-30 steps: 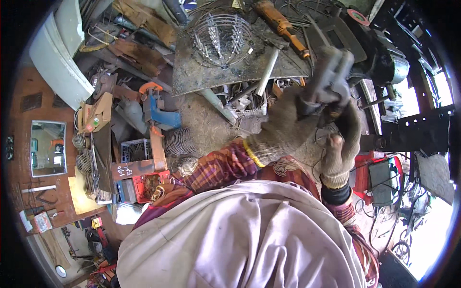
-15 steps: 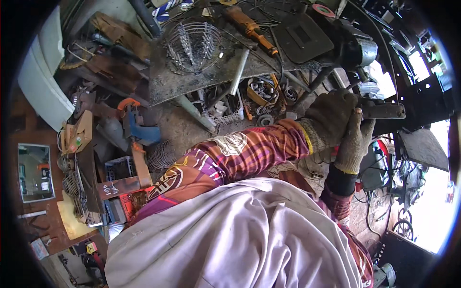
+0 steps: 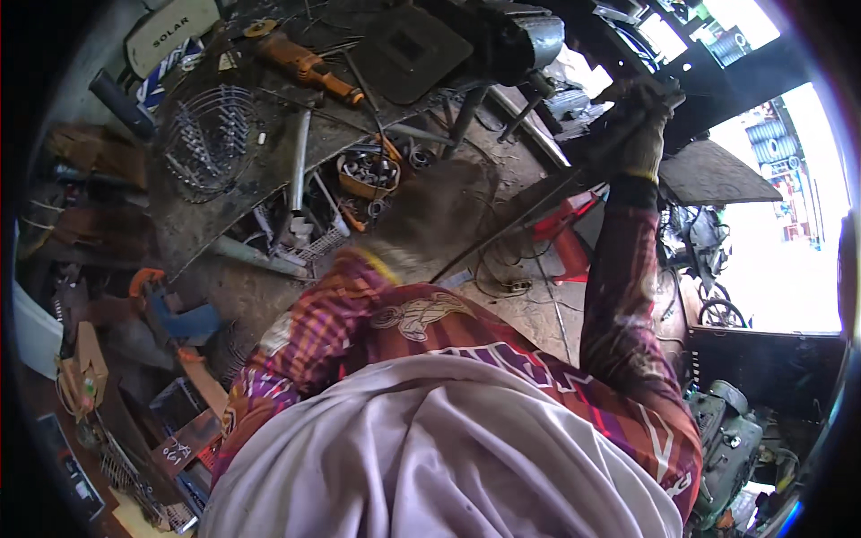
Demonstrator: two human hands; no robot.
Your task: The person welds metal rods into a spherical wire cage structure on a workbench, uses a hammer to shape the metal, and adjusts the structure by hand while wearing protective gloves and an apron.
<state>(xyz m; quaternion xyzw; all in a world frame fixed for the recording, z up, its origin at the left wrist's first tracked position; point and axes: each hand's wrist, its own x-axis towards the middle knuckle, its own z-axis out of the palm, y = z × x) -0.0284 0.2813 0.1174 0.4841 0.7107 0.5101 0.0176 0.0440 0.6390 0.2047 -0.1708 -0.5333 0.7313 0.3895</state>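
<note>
My left hand (image 3: pixel 444 206), in a dark work glove with a yellow-edged cuff, is smeared by motion in front of my body, below the workbench (image 3: pixel 269 170). Its fingers cannot be made out. At the upper right, my right hand (image 3: pixel 647 134), in a light knitted glove, reaches out with its fingers closed at a dark metal piece. What exactly lies in its grip is hidden in shadow. A long dark bar (image 3: pixel 529 211) slants from near my left hand up toward the right one.
On the bench lie an orange angle grinder (image 3: pixel 309 67), a welding shield (image 3: pixel 408 54) and a spiky wire ring (image 3: pixel 211 134). A bench vise (image 3: pixel 543 40) stands at its right end. Below sits a box of metal parts (image 3: pixel 368 175). A red object (image 3: pixel 569 242) and cables lie on the floor.
My left hand has come away from the right hand and swung left and down. The right arm is stretched further out. My view has turned right, so the bench appears further left.
</note>
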